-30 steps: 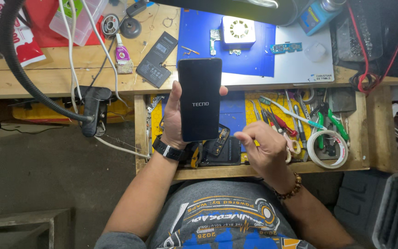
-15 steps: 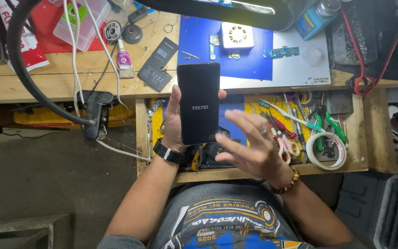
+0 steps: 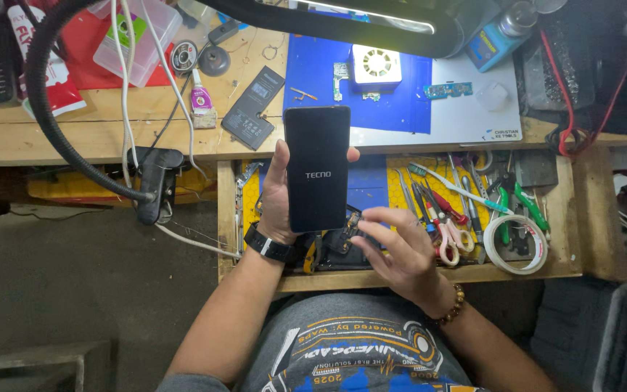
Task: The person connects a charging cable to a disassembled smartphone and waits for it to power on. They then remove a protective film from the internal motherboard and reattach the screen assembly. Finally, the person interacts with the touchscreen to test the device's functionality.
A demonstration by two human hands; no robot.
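Observation:
My left hand (image 3: 277, 199) grips a black smartphone (image 3: 317, 167) upright by its edges, dark screen toward me with a small white logo lit on it, above an open wooden drawer (image 3: 429, 276). A black watch sits on that wrist. My right hand (image 3: 400, 250) hovers just to the right of the phone's lower edge, fingers spread and holding nothing, over the drawer's dark small parts. A beaded bracelet is on the right wrist.
The drawer holds several pliers, tweezers, scissors (image 3: 448, 236) and a tape roll (image 3: 517, 247). On the bench: a blue mat (image 3: 400, 101) with a white fan and circuit boards, a phone battery (image 3: 254, 109), a glue tube (image 3: 201, 98), a lamp arm clamp (image 3: 155, 181) and cables.
The right hand moved left from the drawer tools toward the phone's lower right corner and opened its fingers. The phone stayed in the left hand.

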